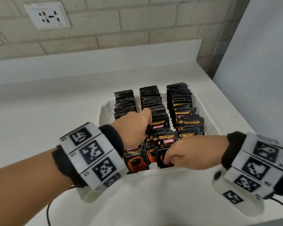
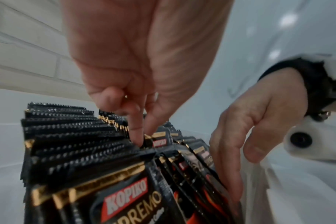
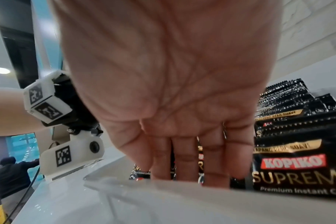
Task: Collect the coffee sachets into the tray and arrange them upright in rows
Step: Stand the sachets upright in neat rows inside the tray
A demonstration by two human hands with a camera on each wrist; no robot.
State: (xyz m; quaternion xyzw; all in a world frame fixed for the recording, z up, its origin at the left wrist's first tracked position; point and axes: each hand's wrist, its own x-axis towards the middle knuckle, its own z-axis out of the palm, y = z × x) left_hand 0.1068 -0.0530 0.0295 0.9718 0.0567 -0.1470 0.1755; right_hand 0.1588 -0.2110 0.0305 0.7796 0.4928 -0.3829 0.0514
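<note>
A white tray on the counter holds black Kopiko coffee sachets standing upright in three rows: left, middle and right. My left hand reaches down into the middle row. Its index finger and thumb pinch the top edge of a sachet there, and the other fingers are curled. My right hand is at the tray's near end. Its straight fingers press flat against the front sachets of the middle row, just behind the tray rim.
The tray sits on a white counter against a brick wall with a socket plate. A white panel stands close on the right. The counter's front edge is just under my wrists. A person stands far off in the background.
</note>
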